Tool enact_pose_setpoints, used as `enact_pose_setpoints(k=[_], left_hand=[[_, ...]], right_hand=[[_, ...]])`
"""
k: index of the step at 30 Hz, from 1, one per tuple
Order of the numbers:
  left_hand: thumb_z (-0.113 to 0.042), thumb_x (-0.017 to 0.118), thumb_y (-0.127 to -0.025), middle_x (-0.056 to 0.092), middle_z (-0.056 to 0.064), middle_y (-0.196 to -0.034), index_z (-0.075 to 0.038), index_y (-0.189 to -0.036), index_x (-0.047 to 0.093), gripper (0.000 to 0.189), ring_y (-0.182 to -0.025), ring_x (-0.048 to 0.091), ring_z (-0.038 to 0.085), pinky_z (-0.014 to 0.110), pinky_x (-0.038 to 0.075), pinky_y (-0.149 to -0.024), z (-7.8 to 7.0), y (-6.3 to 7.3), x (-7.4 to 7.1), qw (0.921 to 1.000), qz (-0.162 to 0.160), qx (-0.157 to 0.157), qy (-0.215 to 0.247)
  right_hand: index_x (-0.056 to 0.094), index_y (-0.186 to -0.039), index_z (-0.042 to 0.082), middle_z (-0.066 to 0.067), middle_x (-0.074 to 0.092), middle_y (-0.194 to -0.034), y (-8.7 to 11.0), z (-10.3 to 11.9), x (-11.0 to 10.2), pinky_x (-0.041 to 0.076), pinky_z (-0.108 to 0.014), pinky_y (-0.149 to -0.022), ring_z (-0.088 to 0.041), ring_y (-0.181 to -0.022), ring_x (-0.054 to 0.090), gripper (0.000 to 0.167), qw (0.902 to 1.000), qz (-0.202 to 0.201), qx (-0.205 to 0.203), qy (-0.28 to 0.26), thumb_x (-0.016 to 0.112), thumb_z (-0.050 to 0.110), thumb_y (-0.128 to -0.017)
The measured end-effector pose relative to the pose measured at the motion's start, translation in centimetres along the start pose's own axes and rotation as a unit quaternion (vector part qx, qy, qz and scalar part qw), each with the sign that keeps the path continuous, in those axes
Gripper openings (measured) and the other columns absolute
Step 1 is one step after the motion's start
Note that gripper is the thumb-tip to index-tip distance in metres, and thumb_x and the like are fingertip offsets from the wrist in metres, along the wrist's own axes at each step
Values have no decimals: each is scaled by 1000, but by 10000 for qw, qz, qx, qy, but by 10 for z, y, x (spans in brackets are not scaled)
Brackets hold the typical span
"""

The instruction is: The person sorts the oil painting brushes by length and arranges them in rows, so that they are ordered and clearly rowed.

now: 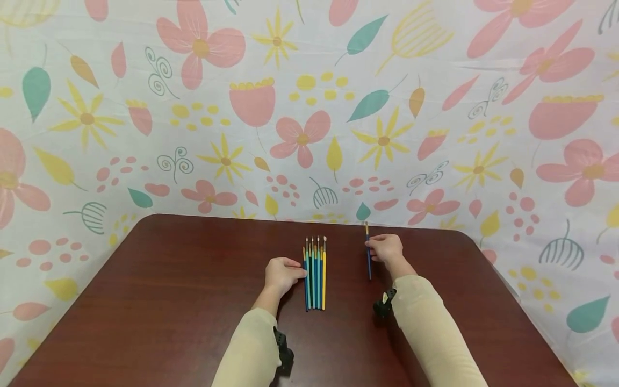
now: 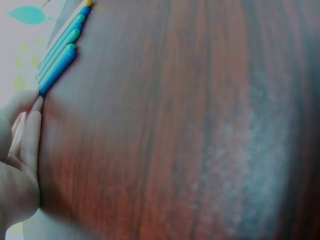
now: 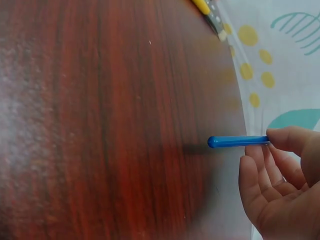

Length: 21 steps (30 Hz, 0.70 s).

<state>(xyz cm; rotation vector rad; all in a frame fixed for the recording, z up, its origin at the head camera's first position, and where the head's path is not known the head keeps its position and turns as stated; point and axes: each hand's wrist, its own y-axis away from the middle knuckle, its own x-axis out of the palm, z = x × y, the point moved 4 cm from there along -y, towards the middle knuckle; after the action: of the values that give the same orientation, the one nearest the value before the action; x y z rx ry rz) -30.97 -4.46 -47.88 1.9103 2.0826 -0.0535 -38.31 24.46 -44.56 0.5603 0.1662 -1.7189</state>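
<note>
Several slim paintbrushes stand side by side in a close row, bristles toward the far edge. A dark blue paintbrush (image 1: 307, 293) forms the row's left end and a yellow paintbrush (image 1: 324, 282) its right end, with teal and blue ones between. My left hand (image 1: 281, 274) lies against the row's left side, its fingertips touching the dark blue paintbrush (image 2: 57, 72). To the right of the row, my right hand (image 1: 386, 248) pinches another blue paintbrush (image 3: 237, 141) between thumb and fingers. That brush points bristles away, its handle end over the brown tabletop.
The dark brown wooden table (image 1: 193, 279) has rounded far corners. Right behind its far edge hangs a white cloth (image 1: 309, 107) printed with flowers and leaves. Small black devices (image 1: 284, 352) sit at both wrists, over cream sleeves (image 1: 435, 328).
</note>
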Motion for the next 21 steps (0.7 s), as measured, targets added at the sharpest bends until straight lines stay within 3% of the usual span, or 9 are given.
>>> enact_pose_setpoints(k=[5,10,15,21], left_hand=[[-13,81,-73,73,12,-87,-3,-92,70,24,-65,66,14,31,56,-65,-2,1,0,10000,-33,49,19],[-14,81,-74,73,12,-86,-2,-92,70,24,-66,66,15,31,56,-65,-3,0,0,9999,-34,88,58],[-15,81,-73,73,11,-85,-3,-91,70,24,-65,66,15,32,56,-65,-1,0,-1,9998,-95,145,-33],[-13,81,-73,73,10,-83,-3,-89,69,22,-65,65,15,32,55,-63,2,1,1,9998,-61,191,-26]], right_hand=[[65,-111,-7,-5,66,-70,-2,4,-5,56,-29,-57,-11,-59,62,30,10000,-24,-55,18,64,11,-87],[66,-110,-6,-5,65,-68,-3,7,-6,56,-30,-59,-11,-59,61,29,9997,-161,-40,152,64,11,-87],[65,-113,-5,-13,69,-81,-11,0,-4,56,-30,-61,-13,-65,62,30,9988,-312,-44,372,64,12,-88],[66,-110,-4,-24,67,-104,-9,-7,-6,57,-34,-62,-23,-72,68,29,9951,-562,-177,794,64,15,-89]])
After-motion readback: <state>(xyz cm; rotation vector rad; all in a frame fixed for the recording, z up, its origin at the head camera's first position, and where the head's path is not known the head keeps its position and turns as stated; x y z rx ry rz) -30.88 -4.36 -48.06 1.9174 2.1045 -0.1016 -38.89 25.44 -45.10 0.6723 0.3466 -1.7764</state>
